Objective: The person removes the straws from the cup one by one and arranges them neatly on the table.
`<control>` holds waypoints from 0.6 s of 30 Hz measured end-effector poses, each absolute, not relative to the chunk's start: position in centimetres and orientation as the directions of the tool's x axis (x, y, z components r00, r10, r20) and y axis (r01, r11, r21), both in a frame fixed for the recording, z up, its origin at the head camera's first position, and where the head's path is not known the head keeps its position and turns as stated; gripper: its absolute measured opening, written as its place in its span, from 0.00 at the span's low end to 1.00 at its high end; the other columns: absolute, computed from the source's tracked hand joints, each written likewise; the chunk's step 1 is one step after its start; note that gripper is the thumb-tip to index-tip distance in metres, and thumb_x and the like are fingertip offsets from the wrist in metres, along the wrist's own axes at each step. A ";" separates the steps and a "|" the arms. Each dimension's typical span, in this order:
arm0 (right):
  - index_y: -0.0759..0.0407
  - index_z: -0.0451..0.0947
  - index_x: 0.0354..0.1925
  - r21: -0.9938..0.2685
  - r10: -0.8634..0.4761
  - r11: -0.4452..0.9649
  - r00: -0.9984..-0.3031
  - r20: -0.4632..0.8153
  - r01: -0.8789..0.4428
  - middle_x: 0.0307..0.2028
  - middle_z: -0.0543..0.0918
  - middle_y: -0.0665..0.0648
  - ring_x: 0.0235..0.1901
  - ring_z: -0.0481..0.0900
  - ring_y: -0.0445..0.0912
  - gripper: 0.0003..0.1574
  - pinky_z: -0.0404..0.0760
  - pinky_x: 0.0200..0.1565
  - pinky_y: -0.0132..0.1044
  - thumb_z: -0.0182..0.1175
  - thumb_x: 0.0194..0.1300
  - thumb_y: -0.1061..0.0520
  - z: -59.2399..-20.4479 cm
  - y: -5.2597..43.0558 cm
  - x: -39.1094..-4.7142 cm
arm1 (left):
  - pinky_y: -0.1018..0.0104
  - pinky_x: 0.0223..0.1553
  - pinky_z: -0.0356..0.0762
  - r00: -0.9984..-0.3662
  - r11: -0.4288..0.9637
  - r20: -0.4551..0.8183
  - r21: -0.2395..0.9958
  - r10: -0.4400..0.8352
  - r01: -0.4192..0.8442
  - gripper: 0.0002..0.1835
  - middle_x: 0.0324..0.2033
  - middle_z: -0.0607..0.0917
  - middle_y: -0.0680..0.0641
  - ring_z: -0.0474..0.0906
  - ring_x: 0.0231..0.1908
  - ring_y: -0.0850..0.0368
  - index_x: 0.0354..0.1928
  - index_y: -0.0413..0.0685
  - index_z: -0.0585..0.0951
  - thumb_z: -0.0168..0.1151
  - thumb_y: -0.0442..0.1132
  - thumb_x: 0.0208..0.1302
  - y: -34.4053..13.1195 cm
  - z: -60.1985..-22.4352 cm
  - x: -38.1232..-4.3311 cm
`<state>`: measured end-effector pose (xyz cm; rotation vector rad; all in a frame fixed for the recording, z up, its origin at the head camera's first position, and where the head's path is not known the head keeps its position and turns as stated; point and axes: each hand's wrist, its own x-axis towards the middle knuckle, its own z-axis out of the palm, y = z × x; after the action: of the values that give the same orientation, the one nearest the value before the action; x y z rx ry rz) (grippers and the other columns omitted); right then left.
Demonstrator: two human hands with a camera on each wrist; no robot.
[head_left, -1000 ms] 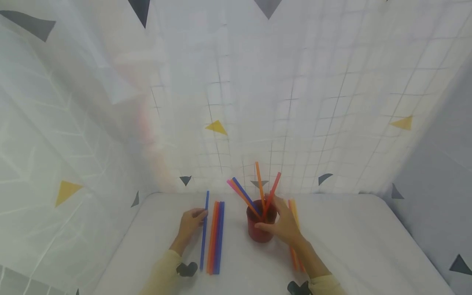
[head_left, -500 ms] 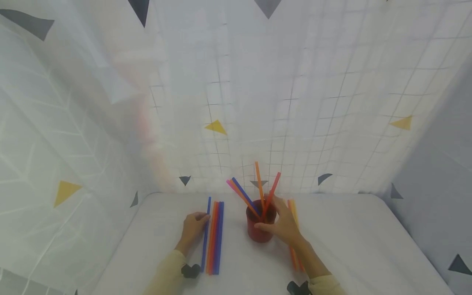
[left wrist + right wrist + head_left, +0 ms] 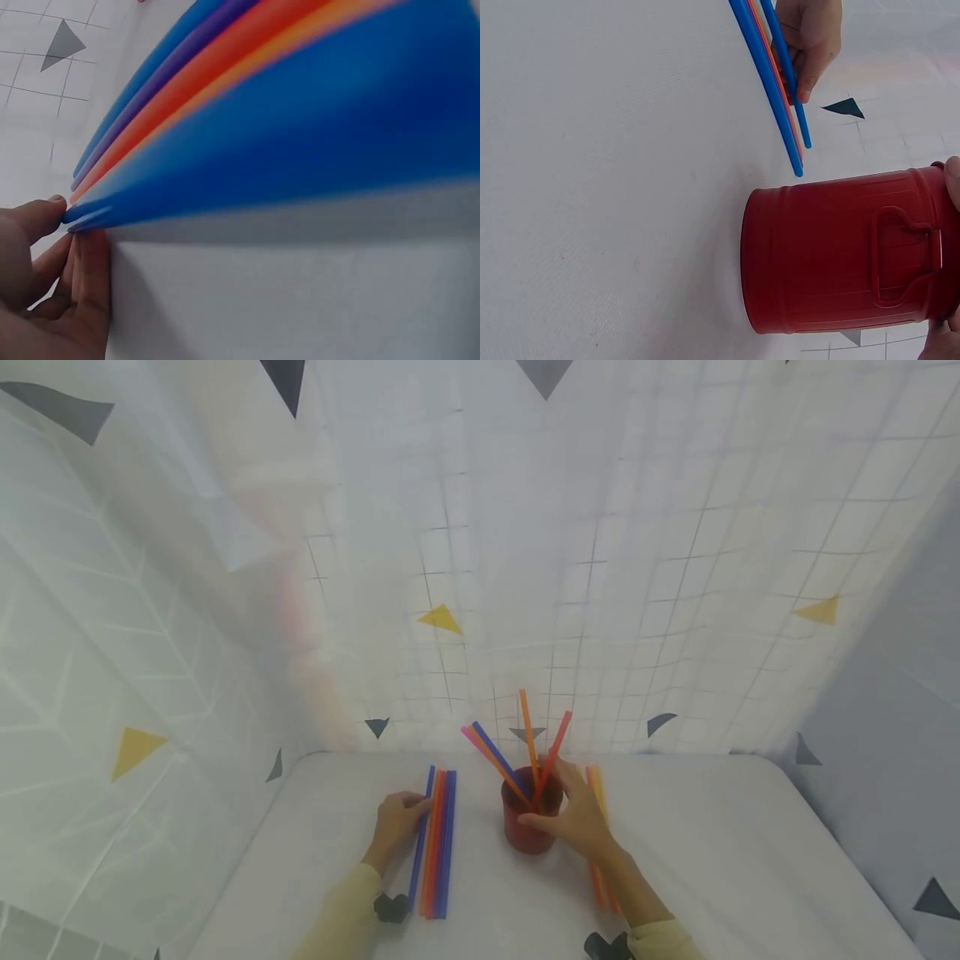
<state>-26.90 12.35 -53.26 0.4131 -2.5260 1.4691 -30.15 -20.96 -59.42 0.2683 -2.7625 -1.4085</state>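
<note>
My left hand (image 3: 397, 828) pinches a blue straw (image 3: 417, 870) between thumb and fingers, low over the white table. Just right of that straw lies a row of orange, red, purple and blue straws (image 3: 438, 852). In the left wrist view the pinched blue straw (image 3: 300, 142) slants across, blurred close to the camera. My right hand (image 3: 581, 820) grips the rim of a small red bucket (image 3: 522, 837), which stands upright. Out of the bucket lean an orange straw (image 3: 527, 727), a red straw (image 3: 558, 739), a blue straw (image 3: 497, 753) and a pink one. A side handle (image 3: 904, 259) shows on the bucket.
More straws (image 3: 597, 787), orange, red and yellow, lie right of the bucket, partly hidden under my right forearm. The white table (image 3: 720, 852) meets a patterned white curtain (image 3: 510, 568) at its back edge. Curtains also hang at both sides.
My left hand has moved slightly right and nearer, bringing the blue straw from a gap away to close beside the row. The right hand and bucket stay put.
</note>
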 end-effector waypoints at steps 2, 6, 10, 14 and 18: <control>0.37 0.65 0.66 -0.819 -0.143 0.471 -0.945 0.295 -0.327 0.56 0.72 0.39 0.59 0.68 0.40 0.58 0.75 0.58 0.54 0.78 0.37 0.33 -53.2 12.4 -26.9 | 0.53 0.47 0.80 -0.985 0.590 -0.052 0.794 -0.166 -0.142 0.16 0.35 0.86 0.49 0.81 0.40 0.53 0.40 0.44 0.85 0.67 0.50 0.61 -20.9 -59.4 -30.3; 0.37 0.64 0.68 -0.817 -0.144 0.479 -0.947 0.286 -0.320 0.58 0.71 0.38 0.61 0.67 0.41 0.60 0.74 0.58 0.55 0.77 0.37 0.31 -53.1 12.3 -26.8 | 0.52 0.47 0.79 -0.986 0.607 -0.049 0.783 -0.162 -0.138 0.16 0.34 0.86 0.48 0.82 0.39 0.52 0.39 0.42 0.85 0.68 0.48 0.60 -20.8 -59.1 -30.6; 0.38 0.63 0.69 -0.821 -0.145 0.472 -0.947 0.287 -0.321 0.59 0.71 0.39 0.61 0.66 0.41 0.62 0.74 0.59 0.56 0.77 0.37 0.31 -52.9 12.3 -26.7 | 0.53 0.46 0.80 -0.988 0.620 -0.043 0.774 -0.150 -0.128 0.16 0.34 0.86 0.47 0.82 0.39 0.51 0.40 0.40 0.85 0.69 0.47 0.60 -20.7 -58.9 -30.8; 0.39 0.63 0.69 -0.817 -0.151 0.474 -0.944 0.293 -0.330 0.59 0.71 0.39 0.61 0.67 0.42 0.62 0.74 0.58 0.56 0.77 0.37 0.31 -52.9 12.3 -26.7 | 0.54 0.44 0.81 -0.988 0.629 -0.044 0.767 -0.145 -0.126 0.16 0.33 0.86 0.47 0.82 0.38 0.51 0.40 0.40 0.84 0.69 0.47 0.59 -20.6 -58.9 -30.7; 0.40 0.63 0.69 -0.808 -0.159 0.480 -0.940 0.303 -0.342 0.59 0.71 0.40 0.61 0.67 0.42 0.62 0.74 0.58 0.55 0.77 0.38 0.31 -52.9 12.4 -26.7 | 0.56 0.42 0.82 -0.987 0.635 -0.045 0.761 -0.152 -0.132 0.17 0.32 0.85 0.48 0.82 0.36 0.53 0.39 0.41 0.84 0.70 0.48 0.58 -20.5 -59.0 -30.6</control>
<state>-26.70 12.38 -52.87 0.4345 -2.5370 1.4489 -30.59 -20.52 -58.97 0.2446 -2.8191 -1.3098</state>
